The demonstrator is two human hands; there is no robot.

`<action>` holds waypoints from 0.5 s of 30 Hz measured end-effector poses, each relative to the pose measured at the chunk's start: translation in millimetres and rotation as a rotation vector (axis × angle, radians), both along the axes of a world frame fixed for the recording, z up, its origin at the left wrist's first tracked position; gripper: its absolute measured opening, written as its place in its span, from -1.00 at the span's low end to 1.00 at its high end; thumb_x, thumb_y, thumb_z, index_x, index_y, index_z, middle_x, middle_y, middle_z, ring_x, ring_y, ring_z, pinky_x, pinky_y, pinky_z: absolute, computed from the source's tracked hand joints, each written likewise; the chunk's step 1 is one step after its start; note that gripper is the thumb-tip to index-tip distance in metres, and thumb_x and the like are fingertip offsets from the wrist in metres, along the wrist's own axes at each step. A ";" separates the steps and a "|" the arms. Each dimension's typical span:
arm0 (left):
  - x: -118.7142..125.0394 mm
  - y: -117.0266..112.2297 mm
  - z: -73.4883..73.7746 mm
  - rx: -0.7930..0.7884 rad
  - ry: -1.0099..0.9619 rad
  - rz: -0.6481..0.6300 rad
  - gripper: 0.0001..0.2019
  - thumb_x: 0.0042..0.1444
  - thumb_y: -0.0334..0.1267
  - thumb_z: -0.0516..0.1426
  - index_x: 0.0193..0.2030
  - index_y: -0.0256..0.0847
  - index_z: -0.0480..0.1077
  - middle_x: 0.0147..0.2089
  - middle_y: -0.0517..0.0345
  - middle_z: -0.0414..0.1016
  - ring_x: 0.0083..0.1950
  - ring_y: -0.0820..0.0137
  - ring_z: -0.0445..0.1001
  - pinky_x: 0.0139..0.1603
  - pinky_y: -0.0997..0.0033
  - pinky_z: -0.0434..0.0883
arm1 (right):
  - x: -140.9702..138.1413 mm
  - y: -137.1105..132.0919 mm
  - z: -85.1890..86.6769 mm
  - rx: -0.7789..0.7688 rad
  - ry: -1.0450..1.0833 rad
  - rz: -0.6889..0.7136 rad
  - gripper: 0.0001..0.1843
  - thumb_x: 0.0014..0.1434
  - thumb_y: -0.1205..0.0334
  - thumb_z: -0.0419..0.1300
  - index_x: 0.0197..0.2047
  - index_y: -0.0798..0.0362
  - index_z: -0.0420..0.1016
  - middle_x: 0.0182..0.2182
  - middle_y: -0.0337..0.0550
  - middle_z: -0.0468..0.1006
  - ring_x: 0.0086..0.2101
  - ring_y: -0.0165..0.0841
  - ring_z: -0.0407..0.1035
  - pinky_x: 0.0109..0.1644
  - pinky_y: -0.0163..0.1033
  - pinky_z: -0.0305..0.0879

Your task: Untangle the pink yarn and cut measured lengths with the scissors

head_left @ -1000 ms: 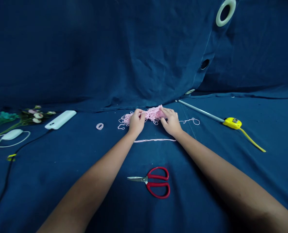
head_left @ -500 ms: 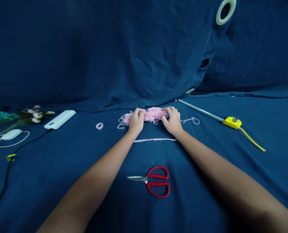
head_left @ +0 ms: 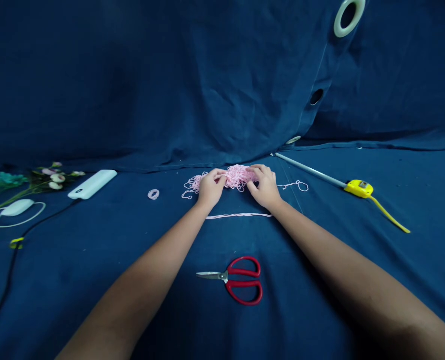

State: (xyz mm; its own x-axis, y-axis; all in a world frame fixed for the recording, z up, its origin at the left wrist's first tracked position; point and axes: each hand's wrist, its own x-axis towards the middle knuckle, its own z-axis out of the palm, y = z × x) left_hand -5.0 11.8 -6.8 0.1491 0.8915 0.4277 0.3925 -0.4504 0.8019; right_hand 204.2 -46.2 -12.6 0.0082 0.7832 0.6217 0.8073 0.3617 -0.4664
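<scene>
A loose, tangled heap of pink yarn (head_left: 239, 177) lies on the blue cloth between my hands. My left hand (head_left: 210, 188) pinches strands at the heap's left part, thumb and fingertips together. On the heap's right side rests my right hand (head_left: 264, 185), its fingers curved over the yarn and the thumb apart from them. A stray end of yarn with a small loop (head_left: 302, 186) extends right of that hand. Closer to me, a straight bundle of pink strands (head_left: 239, 216) runs crosswise beneath my wrists.
Red-handled scissors (head_left: 245, 281) lie in front, blades leftward. A small pink yarn ring (head_left: 153, 194) sits left of the heap. Farther left are a white power bank (head_left: 92, 184), a black cable (head_left: 10, 280) and artificial flowers (head_left: 55, 179). Rightward lie a grey rod (head_left: 308, 170) and yellow tape measure (head_left: 359, 188).
My left hand has turned slightly and shifted a little right, pinching at the yarn. My right hand has moved slightly left over the heap. The other things stay put.
</scene>
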 end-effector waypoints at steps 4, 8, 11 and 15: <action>0.9 -2.4 2.0 -0.070 -0.109 -0.102 -0.84 0.32 -0.25 0.15 -0.04 -0.12 0.52 -0.21 0.13 0.66 -0.23 0.30 0.62 -0.18 0.33 0.50 | -2.7 -6.2 6.0 0.000 -0.079 0.244 -0.72 0.31 0.23 0.18 0.03 -0.09 0.64 0.23 -0.09 0.54 0.25 -0.05 0.30 0.32 0.10 0.17; 1.8 -3.9 3.2 0.016 -0.060 -0.138 -0.77 0.32 -0.31 0.10 0.08 -0.10 0.46 -0.11 0.12 0.64 -0.09 0.30 0.61 -0.01 0.29 0.50 | -4.7 -2.5 2.5 -0.121 -0.180 0.337 -0.67 0.32 0.21 0.19 0.09 -0.10 0.65 0.25 -0.08 0.55 0.30 -0.01 0.28 0.35 0.20 0.11; 1.5 -1.8 1.2 0.141 -0.002 -0.085 -0.70 0.25 -0.43 0.09 0.08 -0.10 0.42 0.03 0.07 0.61 0.08 0.27 0.57 0.18 0.21 0.45 | -4.3 2.4 -2.4 -0.156 -0.150 0.262 -0.59 0.34 0.22 0.16 0.20 -0.05 0.60 0.24 -0.01 0.55 0.27 0.00 0.31 0.31 0.20 0.15; 3.6 -0.3 -2.0 0.188 0.265 0.048 -0.76 0.21 -0.38 0.19 0.00 -0.06 0.48 0.01 0.08 0.63 0.08 0.14 0.53 0.22 0.05 0.38 | -1.5 6.1 -5.0 -0.092 -0.017 0.159 -0.59 0.34 0.25 0.13 0.18 -0.03 0.60 0.20 -0.01 0.58 0.22 -0.04 0.35 0.31 0.15 0.17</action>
